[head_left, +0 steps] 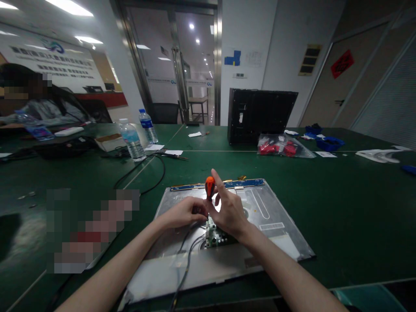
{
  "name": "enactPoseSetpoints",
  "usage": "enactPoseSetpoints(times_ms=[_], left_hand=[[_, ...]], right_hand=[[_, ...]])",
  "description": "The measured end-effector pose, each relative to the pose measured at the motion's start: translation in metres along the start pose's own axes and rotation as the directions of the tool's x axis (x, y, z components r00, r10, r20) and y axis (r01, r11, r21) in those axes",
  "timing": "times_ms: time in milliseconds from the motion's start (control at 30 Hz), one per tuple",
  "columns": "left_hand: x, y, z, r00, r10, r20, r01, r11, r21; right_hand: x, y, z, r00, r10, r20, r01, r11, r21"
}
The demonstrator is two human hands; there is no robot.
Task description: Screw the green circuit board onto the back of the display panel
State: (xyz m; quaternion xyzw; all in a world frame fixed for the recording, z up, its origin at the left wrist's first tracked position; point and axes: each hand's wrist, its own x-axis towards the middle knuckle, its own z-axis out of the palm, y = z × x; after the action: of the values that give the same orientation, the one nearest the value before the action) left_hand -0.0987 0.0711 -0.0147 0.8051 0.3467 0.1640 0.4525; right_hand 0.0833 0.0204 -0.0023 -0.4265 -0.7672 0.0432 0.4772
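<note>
A screwdriver (210, 187) with an orange and black handle stands upright over the green circuit board (216, 237). My right hand (229, 210) grips it with thumb and fingers, the index finger raised beside the handle top. My left hand (188, 211) is closed in a pinch at the board's upper left edge, close to the screwdriver's lower end; what its fingertips hold is hidden. The board sits on a silver metal display panel (276, 208) lying flat, with a blue circuit strip (251, 183) along its far edge. Black cables (186, 264) run from the board towards me.
Beyond the panel stand a black monitor housing (260, 115) and a plastic bag with red parts (282, 146). Water bottles (131, 141) and a black cable (162, 171) are at left. Blue trays (329, 144) lie far right. A person (48, 102) sits at the far left.
</note>
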Motion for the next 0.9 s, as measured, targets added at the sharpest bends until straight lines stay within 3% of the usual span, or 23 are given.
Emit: enactPoseSetpoints(times_ms=[200,567,900], left_hand=[[0.0005,-0.0006,0.0002,1.000,0.009,0.008,-0.009,1.000,-0.003],[-0.0006,0.0037,0.0004,1.000,-0.015,-0.004,0.015,1.000,0.007],[0.0001,0.0019,0.0011,0.999,0.045,-0.008,-0.045,0.999,0.002]], right_hand=[[-0.0007,-0.0024,-0.0009,0.999,0.043,0.006,-0.043,0.999,-0.024],[-0.0004,0.0004,0.0007,0.999,0.000,0.034,-0.001,1.000,0.024],[-0.0015,0.0008,0.0014,1.000,0.028,0.002,-0.028,0.997,0.066]])
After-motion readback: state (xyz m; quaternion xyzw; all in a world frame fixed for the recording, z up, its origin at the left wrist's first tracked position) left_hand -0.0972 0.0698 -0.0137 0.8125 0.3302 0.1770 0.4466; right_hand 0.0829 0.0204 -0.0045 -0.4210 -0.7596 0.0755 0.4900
